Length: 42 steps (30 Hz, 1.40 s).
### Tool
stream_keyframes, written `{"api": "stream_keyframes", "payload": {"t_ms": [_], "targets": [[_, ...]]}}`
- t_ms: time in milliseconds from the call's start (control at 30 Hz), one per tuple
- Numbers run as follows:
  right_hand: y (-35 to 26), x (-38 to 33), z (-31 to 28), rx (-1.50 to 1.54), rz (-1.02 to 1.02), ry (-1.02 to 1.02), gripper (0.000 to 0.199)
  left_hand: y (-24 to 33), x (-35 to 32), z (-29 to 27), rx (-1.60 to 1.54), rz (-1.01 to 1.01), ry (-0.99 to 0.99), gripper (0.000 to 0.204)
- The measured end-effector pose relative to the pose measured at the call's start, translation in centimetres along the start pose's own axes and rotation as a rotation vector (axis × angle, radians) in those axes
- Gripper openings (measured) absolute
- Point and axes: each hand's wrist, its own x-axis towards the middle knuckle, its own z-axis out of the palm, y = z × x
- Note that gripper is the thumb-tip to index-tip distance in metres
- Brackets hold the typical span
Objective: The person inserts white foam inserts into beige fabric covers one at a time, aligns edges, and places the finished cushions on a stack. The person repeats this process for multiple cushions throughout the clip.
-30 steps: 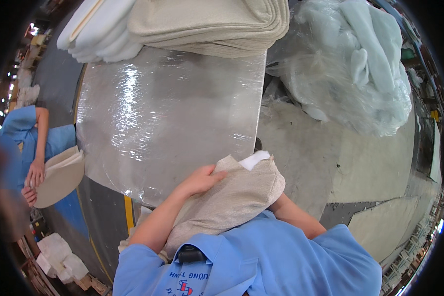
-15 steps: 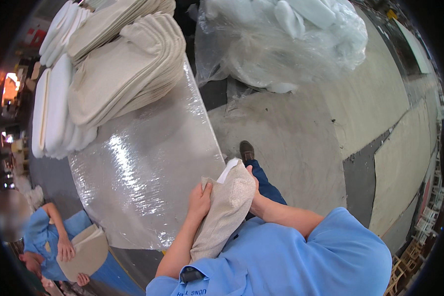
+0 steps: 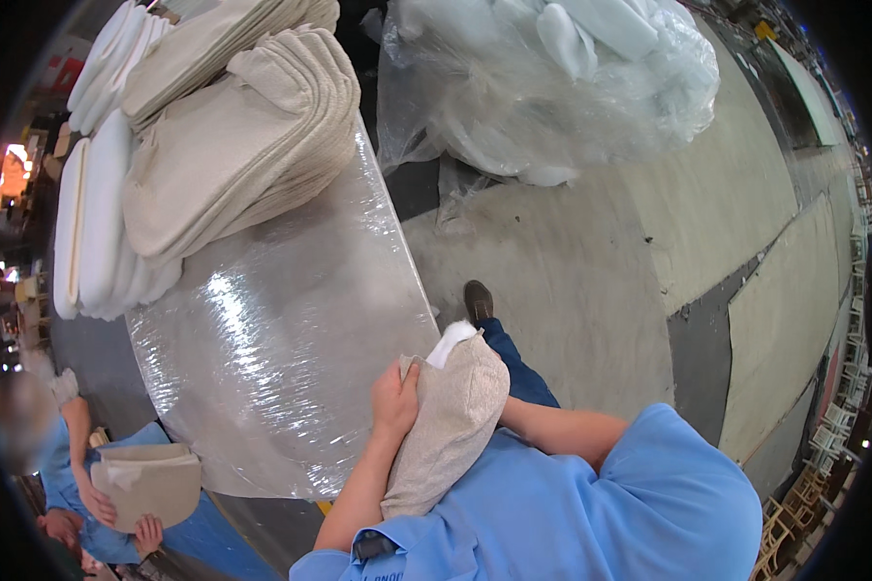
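Note:
I hold a beige fabric cushion cover (image 3: 448, 426) upright against my chest, with white stuffing (image 3: 451, 341) poking out of its open top. My left hand (image 3: 395, 399) grips the cover's left edge near the opening. My right hand is hidden behind the cover; only its forearm (image 3: 552, 426) shows, running to the cover's far side. The cover hangs just past the right edge of a table wrapped in clear plastic film (image 3: 291, 349).
Stacks of beige covers (image 3: 233, 155) and white pads (image 3: 92, 232) lie at the table's far left. A big clear bag of white stuffing (image 3: 552, 77) sits on the concrete floor. Lower left, another person in blue holds a beige cover (image 3: 145, 479). My shoe (image 3: 478, 298) stands by the table.
My view has swung right and down, so the table slid left. The cover stays against my chest, more upright, and my left hand has shifted to its upper left edge.

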Motion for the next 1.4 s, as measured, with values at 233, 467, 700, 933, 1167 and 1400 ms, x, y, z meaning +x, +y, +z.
{"api": "stream_keyframes", "payload": {"t_ms": [233,467,700,933,1167,1400], "targets": [[-8.8,3.4,-2.8,0.081,0.289,-0.132,0.022,-0.8,-0.9,-0.1,-0.049,-0.006,0.037,0.029],[-8.4,5.9,-2.2,-0.121,0.264,-0.253,0.011,-0.6,-0.7,-0.2,-0.061,-0.024,0.001,0.033],[-9.6,6.9,-0.7,-0.364,0.385,-0.252,0.010,-1.8,-1.2,-0.5,-0.038,-0.079,0.013,0.039],[-18.5,4.7,2.6,-0.853,-0.085,-0.612,0.034,-10.9,-13.0,-7.2,-0.143,-0.250,-0.082,0.039],[-19.8,-13.1,17.5,-1.597,-0.794,-1.892,0.089,-14.2,-16.8,-7.7,-0.193,-0.455,0.549,0.030],[-16.2,-14.7,15.2,-1.803,-0.826,-1.858,0.088,-16.9,-31.0,-8.5,-0.756,-0.523,1.168,0.024]]}}
